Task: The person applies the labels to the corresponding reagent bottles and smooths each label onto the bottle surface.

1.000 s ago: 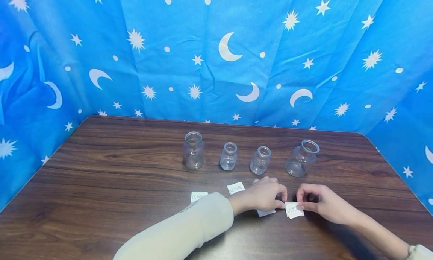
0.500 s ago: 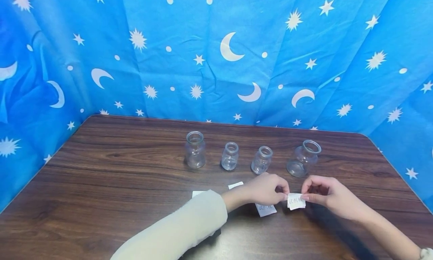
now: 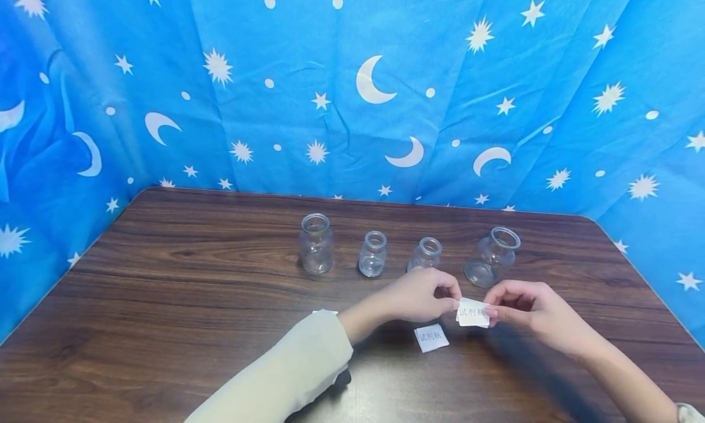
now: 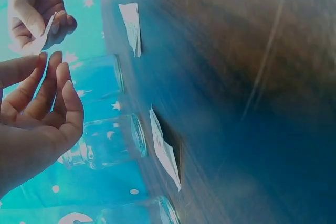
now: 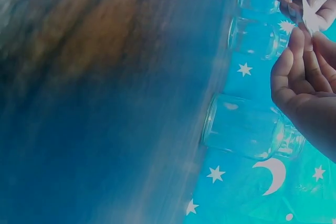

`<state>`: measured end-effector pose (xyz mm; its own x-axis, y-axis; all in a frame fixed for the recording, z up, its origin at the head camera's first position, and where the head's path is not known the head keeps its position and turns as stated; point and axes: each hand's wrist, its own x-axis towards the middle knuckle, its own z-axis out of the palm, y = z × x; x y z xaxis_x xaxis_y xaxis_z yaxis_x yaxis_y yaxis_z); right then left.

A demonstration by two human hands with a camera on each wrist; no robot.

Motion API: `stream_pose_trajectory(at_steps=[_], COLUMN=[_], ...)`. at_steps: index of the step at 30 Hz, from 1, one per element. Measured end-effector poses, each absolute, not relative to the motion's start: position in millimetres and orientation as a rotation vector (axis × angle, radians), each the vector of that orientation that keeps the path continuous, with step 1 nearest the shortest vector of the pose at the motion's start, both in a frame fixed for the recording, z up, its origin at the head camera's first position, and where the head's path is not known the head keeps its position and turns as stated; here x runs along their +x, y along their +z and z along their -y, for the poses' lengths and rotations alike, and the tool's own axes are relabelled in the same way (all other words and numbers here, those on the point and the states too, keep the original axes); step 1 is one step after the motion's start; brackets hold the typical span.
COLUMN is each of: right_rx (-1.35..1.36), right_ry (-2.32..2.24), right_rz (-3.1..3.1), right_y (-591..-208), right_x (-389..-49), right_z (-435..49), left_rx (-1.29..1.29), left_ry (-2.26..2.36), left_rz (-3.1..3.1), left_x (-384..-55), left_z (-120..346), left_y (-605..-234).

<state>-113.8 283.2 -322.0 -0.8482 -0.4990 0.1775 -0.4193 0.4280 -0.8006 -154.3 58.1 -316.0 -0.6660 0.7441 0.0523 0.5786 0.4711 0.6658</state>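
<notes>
In the head view, a small stack of white paper slips (image 3: 472,313) with handwritten characters is held up above the table. My left hand (image 3: 423,294) pinches its left edge between thumb and fingertips. Its right edge is pinched by my right hand (image 3: 542,318). Edge-on in the right wrist view, the held slips (image 5: 310,17) stand between both hands' fingertips. Another white slip pile (image 3: 432,338) lies on the table below my left hand. Beyond the hands are a small glass jar (image 3: 424,258), partly hidden by my left hand, and a wide glass jar (image 3: 492,258).
A tall glass jar (image 3: 316,245) and a small one (image 3: 373,254) stand further left on the wooden table (image 3: 182,270). Behind the left sleeve (image 3: 286,368) a paper edge (image 3: 325,313) peeks out. A starry blue cloth (image 3: 308,117) hangs behind the table.
Both hands have lifted the pinched slips away from the table and shifted them slightly left. The slip pile below is now uncovered, while the left arm hides another slip.
</notes>
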Motion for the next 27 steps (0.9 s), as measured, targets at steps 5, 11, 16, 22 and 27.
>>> stream_pose_trajectory(at_steps=[5, 11, 16, 22, 27], right_rx=[-0.854, -0.919, -0.914, -0.735, -0.62], right_ry=[-1.425, -1.428, -1.425, -1.371, -1.364], right_rz=[-2.53, -2.48, -2.487, -2.598, -2.641], right_y=[-321, -323, -326, -326, -326], right_x=[-113, -113, -114, -114, -116], right_z=[-284, -288, -289, -288, -289], left_rx=[1.13, 1.141, 1.128, 1.023, 1.016], left_ry=[1.019, 1.007, 1.001, 1.079, 1.132], left_rz=[-2.471, -2.466, -2.47, -2.49, -2.496], left_x=[-153, -154, -156, -157, -156], left_z=[-56, -57, -58, -58, -59], left_y=[-317, -318, -320, -318, -309])
